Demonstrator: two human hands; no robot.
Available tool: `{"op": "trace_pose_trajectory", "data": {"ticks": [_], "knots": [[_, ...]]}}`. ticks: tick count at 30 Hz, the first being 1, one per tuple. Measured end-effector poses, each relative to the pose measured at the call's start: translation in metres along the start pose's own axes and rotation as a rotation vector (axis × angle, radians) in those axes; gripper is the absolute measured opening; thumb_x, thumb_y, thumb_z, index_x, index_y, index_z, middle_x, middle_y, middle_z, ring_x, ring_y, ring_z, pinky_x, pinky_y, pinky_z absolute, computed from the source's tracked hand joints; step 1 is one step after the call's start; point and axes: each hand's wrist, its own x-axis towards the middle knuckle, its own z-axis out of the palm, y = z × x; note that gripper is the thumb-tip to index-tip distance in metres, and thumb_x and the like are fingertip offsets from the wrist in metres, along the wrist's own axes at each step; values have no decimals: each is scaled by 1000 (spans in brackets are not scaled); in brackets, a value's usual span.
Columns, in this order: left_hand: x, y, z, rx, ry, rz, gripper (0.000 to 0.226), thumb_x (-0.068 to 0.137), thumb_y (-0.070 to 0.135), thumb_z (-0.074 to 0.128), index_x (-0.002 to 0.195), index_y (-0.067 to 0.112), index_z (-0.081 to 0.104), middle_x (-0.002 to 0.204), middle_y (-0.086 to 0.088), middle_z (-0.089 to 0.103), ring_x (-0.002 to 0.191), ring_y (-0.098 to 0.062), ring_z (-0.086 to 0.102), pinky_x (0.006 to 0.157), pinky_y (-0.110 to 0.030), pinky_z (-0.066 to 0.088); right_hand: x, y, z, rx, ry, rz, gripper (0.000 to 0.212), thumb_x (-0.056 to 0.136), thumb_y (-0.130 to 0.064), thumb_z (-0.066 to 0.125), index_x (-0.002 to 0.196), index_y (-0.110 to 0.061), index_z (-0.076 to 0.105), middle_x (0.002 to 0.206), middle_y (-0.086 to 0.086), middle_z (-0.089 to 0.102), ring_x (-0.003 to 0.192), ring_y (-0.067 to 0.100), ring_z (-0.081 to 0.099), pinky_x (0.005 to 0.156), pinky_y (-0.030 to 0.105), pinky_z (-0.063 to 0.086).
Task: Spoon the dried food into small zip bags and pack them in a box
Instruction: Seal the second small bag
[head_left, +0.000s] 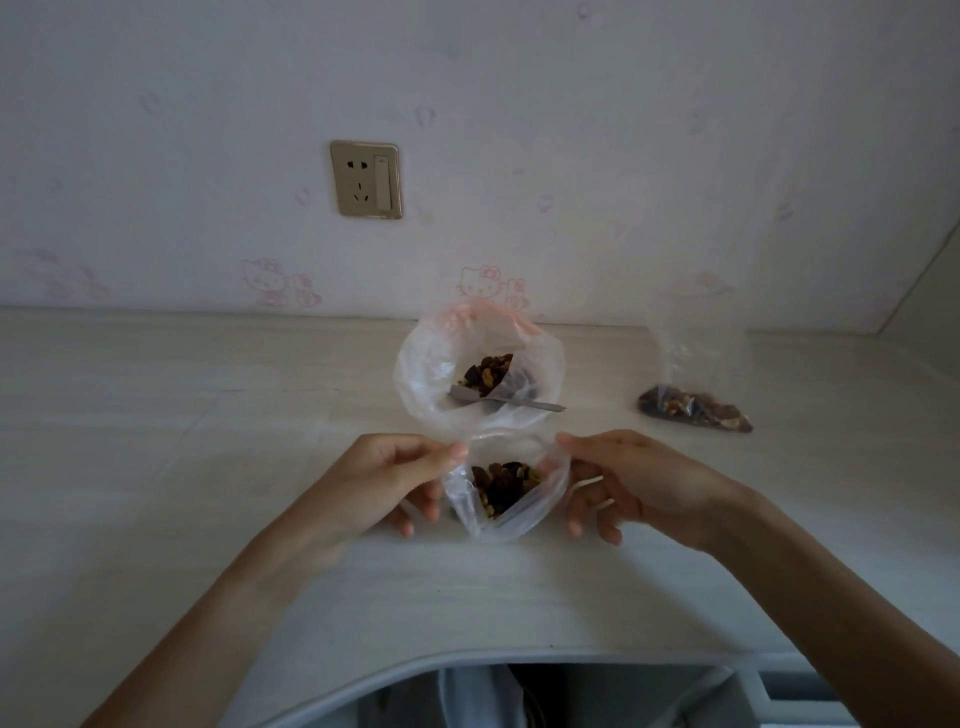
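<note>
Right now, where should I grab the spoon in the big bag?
Take the spoon by its handle end, coming from the right: that end pokes out over the big bag's rim, while the bowl lies inside by the dried food.

small zip bag (511, 512): thin clear plastic, crinkled, slight sheen | large bag (431, 374): clear filmy plastic, wrinkled | spoon (514, 404): grey metal, dull shine | table (156, 415): pale wood-grain, matt, smooth | wall socket (366, 179): gold-tone plastic, satin | wallpaper (571, 130): matt, printed
</note>
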Motion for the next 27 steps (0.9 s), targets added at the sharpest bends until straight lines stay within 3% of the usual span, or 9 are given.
{"op": "trace_pose_trajectory", "data": {"ticks": [4, 8, 13, 16, 18, 21, 23, 25, 27], "knots": [[-2, 1, 11, 8, 13, 19, 46, 70, 60, 87, 92, 20, 82, 83, 3, 76, 73, -5, 69, 56, -23, 53, 1, 7, 4, 116, -115, -77, 52, 105, -37, 51, 126, 10, 59, 110, 22, 70, 85, 25, 66, 54, 29, 50], [-4, 3, 12, -50, 39, 29, 37, 75, 45, 85, 90, 11, 79, 92, -9, 80, 76, -14, 74, 61, -25, 58, 2, 12, 2, 141, -136, -124, 51, 100, -34, 63, 120, 13, 61, 103, 23, 70, 87, 25, 67, 60, 29, 55], [-8, 8, 13, -26, 161, 81, 26, 79, 28, 88, 75, 13, 67, 75, -6, 72, 65, -14, 68, 53, -28, 57, 2, 9, 17, -31, 173, -223, 20, 85, -25, 80, 89, -5, 78, 86, 18, 76, 69, 24, 71, 61, 32, 61], [-4, 11, 15, 106, 253, 160, 39, 82, 7, 86, 61, 23, 58, 66, -4, 65, 51, -13, 61, 44, -26, 49, 4, 3, 30, -343, 408, -395, 15, 88, -19, 81, 83, -7, 72, 69, 8, 76, 56, 23, 71, 51, 34, 60], [1, 16, 18, 289, 336, 241, 41, 78, 1, 82, 59, 25, 55, 61, -2, 62, 45, -9, 55, 43, -25, 45, 3, -3, 39, -406, 496, -434, 15, 92, -8, 74, 84, -10, 62, 65, 10, 73, 48, 21, 71, 41, 35, 57], [6, 24, 25, 606, 441, 352, 31, 71, 1, 78, 65, 24, 58, 56, 3, 61, 48, -7, 53, 45, -19, 40, 6, -12, 51, -420, 581, -406, 17, 93, 1, 61, 84, -10, 53, 64, 19, 68, 42, 24, 68, 34, 32, 48], [7, 29, 30, 714, 424, 314, 25, 78, 10, 77, 71, 26, 60, 60, 5, 63, 52, -8, 60, 43, -17, 42, 6, -20, 55, -348, 535, -322, 13, 100, -12, 61, 91, -8, 53, 69, 18, 71, 45, 28, 69, 34, 30, 49], [5, 35, 31, 634, 341, 189, 17, 87, 27, 78, 78, 25, 64, 68, 4, 70, 55, -9, 68, 50, -23, 55, 3, -24, 50, -189, 402, -172, 26, 102, -34, 61, 102, -8, 59, 77, 16, 75, 57, 34, 74, 41, 33, 55], [2, 39, 27, 338, 212, 17, 27, 87, 42, 80, 85, 17, 72, 78, -1, 76, 67, -17, 76, 61, -34, 64, -1, -23, 41, -44, 259, -98, 36, 102, -40, 60, 110, -6, 68, 85, 18, 77, 71, 37, 76, 53, 35, 60]]}}
